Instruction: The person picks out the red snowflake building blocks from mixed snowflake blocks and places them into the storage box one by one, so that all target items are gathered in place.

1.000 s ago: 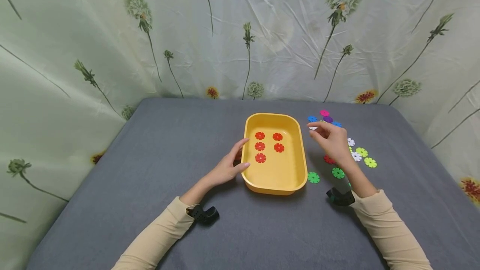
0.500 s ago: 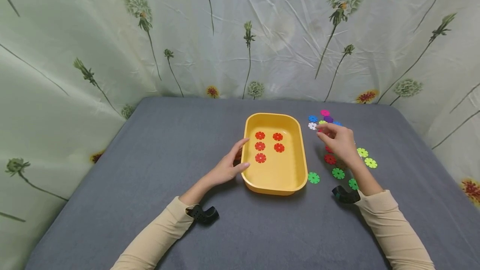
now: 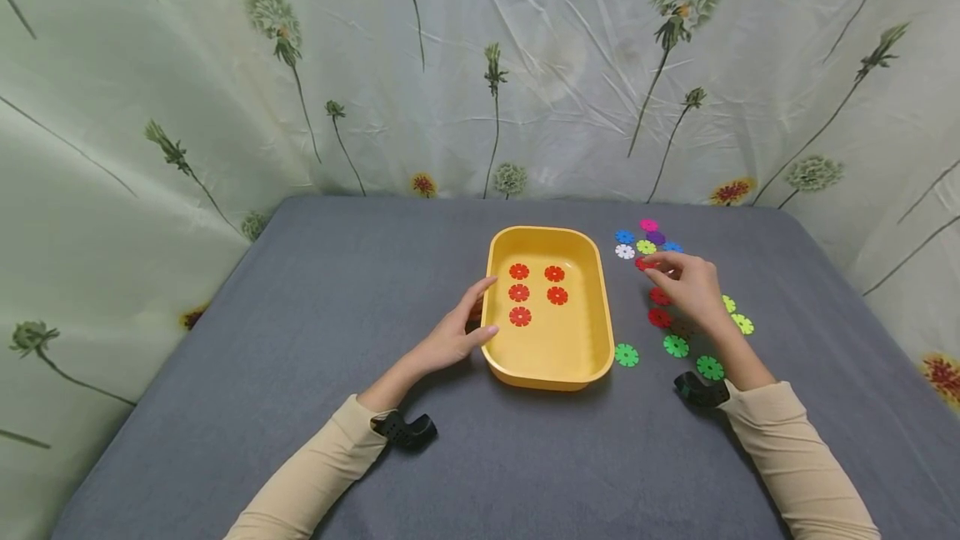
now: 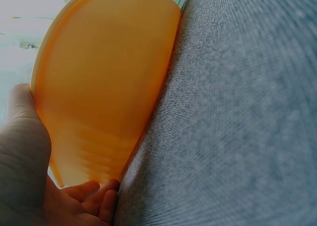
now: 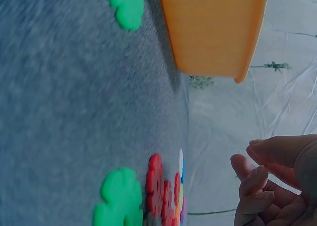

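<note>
My left hand (image 3: 450, 338) holds the left side of a yellow plastic tub (image 3: 551, 357), its thumb at the rim and other fingers against the outer wall in the left wrist view. Inside the tub lie several red notched discs (image 3: 519, 293). My right hand (image 3: 692, 288), fingers bent and nothing between them in the right wrist view, hovers over the loose discs to the tub's right. Its fingertips overlap a red disc (image 3: 643, 263) in the head view. Two more red discs (image 3: 660, 318) lie below the hand, partly in its shadow.
Beyond the right hand are white (image 3: 625, 251), blue (image 3: 624, 236), pink (image 3: 648, 225), purple (image 3: 656, 237) and yellow-green discs (image 3: 646, 247). Several green discs (image 3: 626, 355) lie nearer me. Other yellow-green discs (image 3: 742, 324) show past the right wrist. A flowered curtain (image 3: 420, 107) hangs behind the grey table (image 3: 375, 257).
My right hand has moved right, away from the tub's edge, uncovering the white and yellow-green discs and then the red one by its fingertips. The left hand and tub have stayed put.
</note>
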`<state>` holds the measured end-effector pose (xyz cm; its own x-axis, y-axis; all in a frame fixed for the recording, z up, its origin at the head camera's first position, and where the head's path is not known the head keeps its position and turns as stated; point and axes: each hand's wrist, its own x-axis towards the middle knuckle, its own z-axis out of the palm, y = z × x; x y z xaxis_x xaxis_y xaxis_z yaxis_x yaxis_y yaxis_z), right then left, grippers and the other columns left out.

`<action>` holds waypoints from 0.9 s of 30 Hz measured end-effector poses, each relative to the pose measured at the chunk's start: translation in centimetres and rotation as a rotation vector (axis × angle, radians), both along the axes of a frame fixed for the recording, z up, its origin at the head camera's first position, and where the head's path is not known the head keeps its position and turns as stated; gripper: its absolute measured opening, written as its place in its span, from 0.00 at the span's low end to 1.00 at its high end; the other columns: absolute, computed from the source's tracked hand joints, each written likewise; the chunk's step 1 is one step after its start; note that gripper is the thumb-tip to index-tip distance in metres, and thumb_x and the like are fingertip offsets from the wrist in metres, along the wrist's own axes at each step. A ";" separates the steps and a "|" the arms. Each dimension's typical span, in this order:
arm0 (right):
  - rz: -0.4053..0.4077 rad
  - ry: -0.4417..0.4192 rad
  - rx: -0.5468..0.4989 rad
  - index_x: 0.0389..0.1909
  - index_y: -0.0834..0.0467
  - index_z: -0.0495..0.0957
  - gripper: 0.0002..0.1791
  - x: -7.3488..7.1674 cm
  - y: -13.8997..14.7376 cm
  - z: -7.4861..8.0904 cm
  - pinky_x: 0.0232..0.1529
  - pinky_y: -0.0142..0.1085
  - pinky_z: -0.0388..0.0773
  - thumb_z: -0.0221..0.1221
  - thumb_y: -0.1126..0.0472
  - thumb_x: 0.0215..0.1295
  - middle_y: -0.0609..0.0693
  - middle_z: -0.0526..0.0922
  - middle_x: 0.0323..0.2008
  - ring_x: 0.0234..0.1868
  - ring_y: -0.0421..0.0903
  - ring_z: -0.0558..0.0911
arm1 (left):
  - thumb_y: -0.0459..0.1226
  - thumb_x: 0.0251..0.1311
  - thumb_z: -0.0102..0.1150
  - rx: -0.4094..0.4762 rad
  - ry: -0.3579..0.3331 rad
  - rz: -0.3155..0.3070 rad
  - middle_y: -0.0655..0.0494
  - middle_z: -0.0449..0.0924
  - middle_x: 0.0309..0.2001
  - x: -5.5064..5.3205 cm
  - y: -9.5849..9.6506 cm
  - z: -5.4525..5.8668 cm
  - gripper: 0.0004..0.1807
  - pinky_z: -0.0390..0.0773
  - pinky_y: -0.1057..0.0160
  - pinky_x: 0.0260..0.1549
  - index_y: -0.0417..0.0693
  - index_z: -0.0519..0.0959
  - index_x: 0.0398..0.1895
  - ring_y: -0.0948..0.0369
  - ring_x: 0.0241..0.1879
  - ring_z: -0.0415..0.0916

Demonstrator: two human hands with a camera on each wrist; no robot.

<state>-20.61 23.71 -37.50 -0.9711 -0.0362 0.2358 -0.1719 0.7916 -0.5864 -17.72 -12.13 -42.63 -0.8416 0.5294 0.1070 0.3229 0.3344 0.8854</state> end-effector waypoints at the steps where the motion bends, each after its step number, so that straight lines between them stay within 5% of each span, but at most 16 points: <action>1: -0.001 -0.001 0.003 0.44 0.63 0.80 0.12 0.0 0.1 0.0 0.23 0.27 0.70 0.58 0.62 0.63 0.62 0.84 0.34 0.30 0.48 0.76 | 0.35 0.63 0.53 0.001 0.000 0.000 0.42 0.61 0.68 0.0 0.0 0.0 0.40 0.70 0.48 0.59 0.54 0.44 0.73 0.50 0.62 0.68; 27: 0.031 -0.215 0.111 0.44 0.68 0.79 0.17 -0.1 2.5 -0.7 0.29 0.31 0.68 0.61 0.62 0.58 0.65 0.83 0.36 0.37 0.54 0.76 | 0.37 0.63 0.53 -0.013 -0.001 0.018 0.43 0.61 0.68 0.1 0.0 0.0 0.39 0.71 0.50 0.58 0.59 0.44 0.73 0.51 0.61 0.69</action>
<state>-20.71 26.25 -38.18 -0.9965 -0.0814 0.0169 -0.0783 0.8496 -0.5216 -17.61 -12.11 -42.66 -0.8512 0.5155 0.0988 0.3155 0.3521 0.8812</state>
